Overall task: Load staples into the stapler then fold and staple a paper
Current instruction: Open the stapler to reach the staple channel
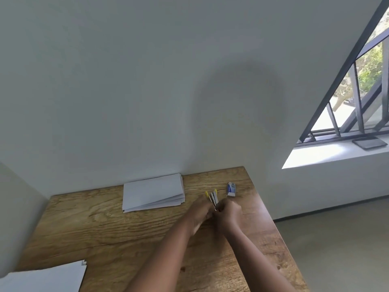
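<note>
Both hands [199, 213] [228, 211] grip the stapler [213, 198] — opened, poking out beyond them.

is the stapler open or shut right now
Open: the stapler, held between the left hand and right hand, shows two yellow-tipped arms spread apart in a V above the fingers.

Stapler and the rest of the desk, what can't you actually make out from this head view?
- Stapler: rear half hidden by both hands; whether staples are in it is too small to tell.
- Left hand fingers: blurred, grip unclear.
- Staple box: print too small to read.
- Near paper stack: cut off by the bottom edge.
</note>
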